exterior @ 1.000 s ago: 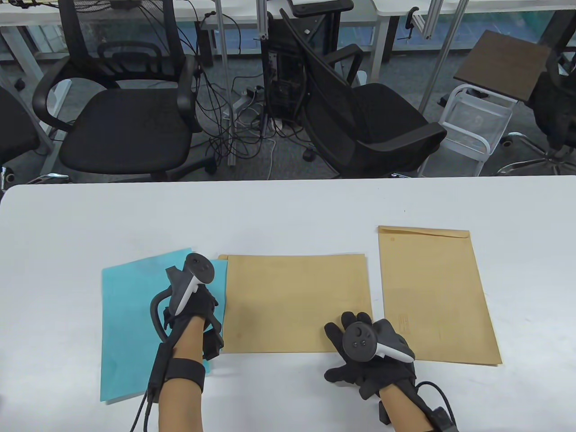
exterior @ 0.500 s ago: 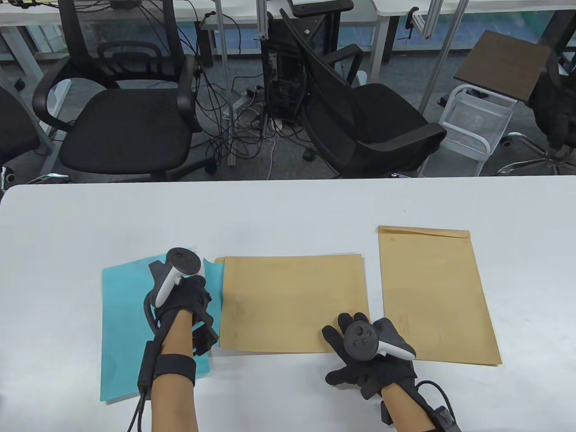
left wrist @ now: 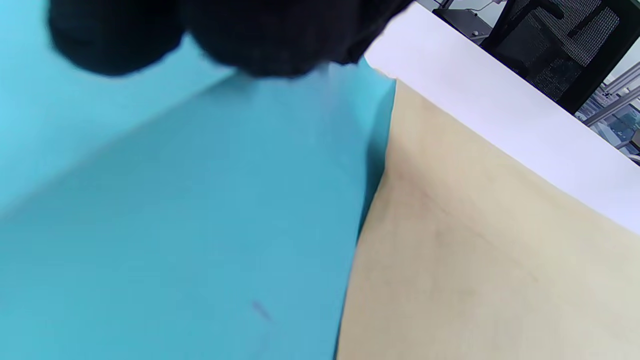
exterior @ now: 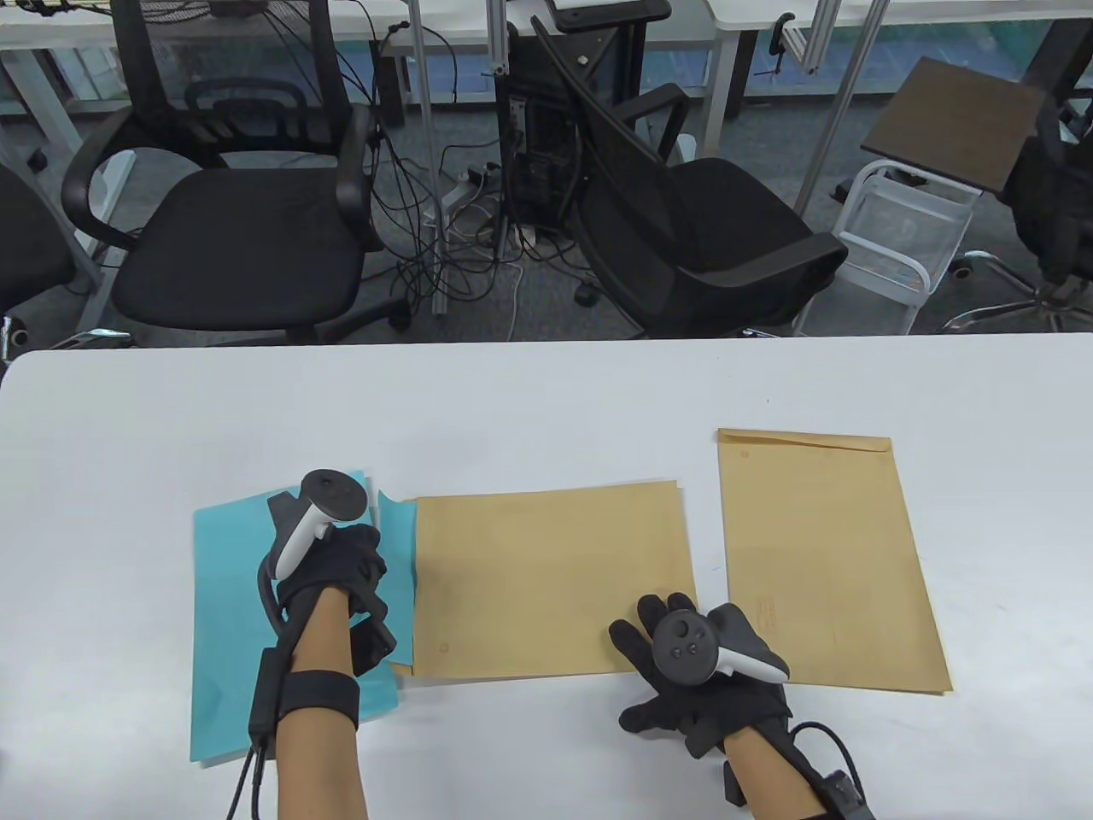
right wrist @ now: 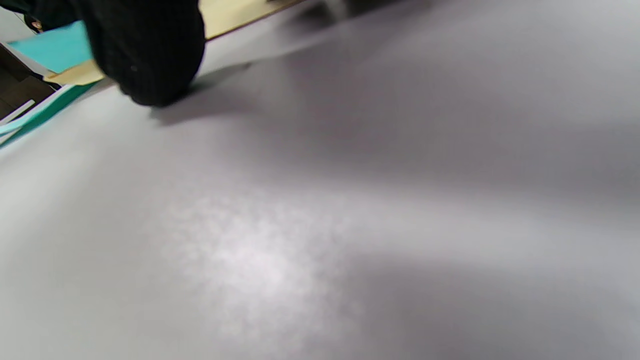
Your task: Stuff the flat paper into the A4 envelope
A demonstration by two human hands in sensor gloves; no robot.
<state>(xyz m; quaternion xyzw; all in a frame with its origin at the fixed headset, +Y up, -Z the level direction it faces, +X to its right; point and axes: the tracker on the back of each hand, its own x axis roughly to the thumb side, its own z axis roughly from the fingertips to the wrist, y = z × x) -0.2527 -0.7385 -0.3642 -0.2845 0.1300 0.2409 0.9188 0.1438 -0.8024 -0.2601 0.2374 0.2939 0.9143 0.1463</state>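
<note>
A blue paper (exterior: 226, 598) lies at the left of the white table (exterior: 546, 401). My left hand (exterior: 346, 568) is on its right part, fingers curled on the sheet's edge next to the envelope's left end. A brown A4 envelope (exterior: 546, 581) lies crosswise in the middle. In the left wrist view the blue paper (left wrist: 175, 225) meets the envelope (left wrist: 475, 250) edge; whether it goes inside is hidden. My right hand (exterior: 683, 683) presses flat, fingers spread, on the envelope's near right corner.
A second brown envelope (exterior: 828, 555) lies upright at the right, flap at the far end. Black office chairs (exterior: 239, 231) and cables stand beyond the table's far edge. The right wrist view shows one gloved fingertip (right wrist: 150, 55) on the bare table (right wrist: 350, 200).
My left hand has moved left and a little away from me with the blue sheet's edge. The middle envelope has shifted left and turned slightly. The right hand has stayed on its corner.
</note>
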